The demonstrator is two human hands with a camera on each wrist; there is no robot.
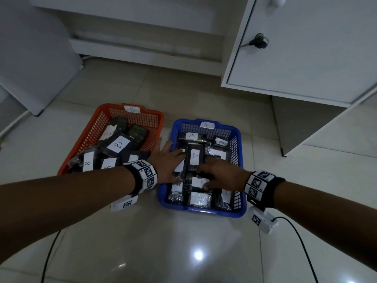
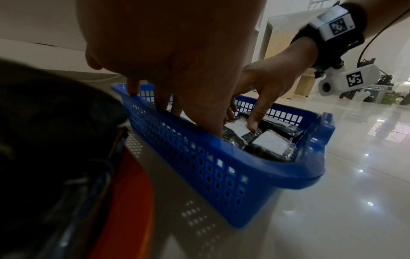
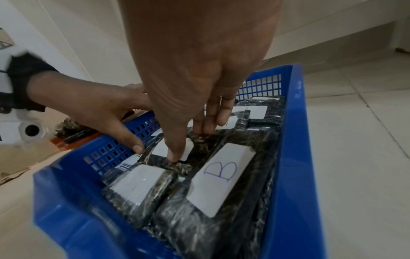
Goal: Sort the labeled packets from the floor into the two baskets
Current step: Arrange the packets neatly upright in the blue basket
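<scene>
Both hands are inside the blue basket (image 1: 204, 211) tagged "A", which is full of black wrapped packets with white labels. My left hand (image 1: 175, 166) lies spread, its thumb pressing a packet by the left wall and its little finger on the rim (image 2: 133, 95). My right hand (image 3: 190, 143) pinches a packet (image 3: 159, 150) between thumb and fingers. An upright-lying packet (image 1: 195, 157) sits on top between the hands. A packet marked "B" (image 3: 219, 175) lies at the basket's near right. The orange basket (image 1: 89, 127) tagged "B" holds several B packets (image 1: 118, 145).
The baskets stand side by side on glossy tile floor. A white cabinet (image 1: 306, 48) with an open door rises at the back right, and a white panel (image 1: 36, 58) leans at the left. Black cables (image 1: 49, 252) trail from both wrists over the near floor.
</scene>
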